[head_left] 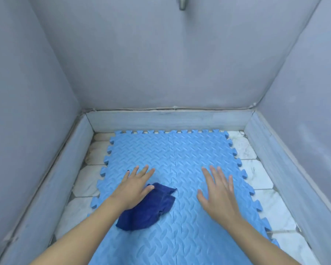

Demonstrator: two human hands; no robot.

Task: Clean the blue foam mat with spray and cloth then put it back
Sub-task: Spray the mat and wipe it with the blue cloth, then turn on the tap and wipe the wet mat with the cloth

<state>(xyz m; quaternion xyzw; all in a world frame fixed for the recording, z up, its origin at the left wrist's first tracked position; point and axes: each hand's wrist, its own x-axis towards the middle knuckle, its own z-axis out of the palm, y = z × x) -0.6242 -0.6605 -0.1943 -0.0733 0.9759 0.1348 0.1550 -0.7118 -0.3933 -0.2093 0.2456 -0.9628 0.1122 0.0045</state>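
Blue mat (189,150); flat hands, left hand (136,186), right hand (217,190)

Three plain grey-blue walls close in a small alcove: a back wall (161,60) across the upper middle of the frame, a left wall (21,96) and a right wall (311,88) slanting outward toward the lower corners. A metal fitting (182,2) hangs at the top centre of the back wall. A pale marbled skirting (166,121) runs along the foot of all three walls. The floor (260,175) is white marbled tile with dark grout lines, stained brownish at the far left corner. The light is soft and even, with a bluish cast.
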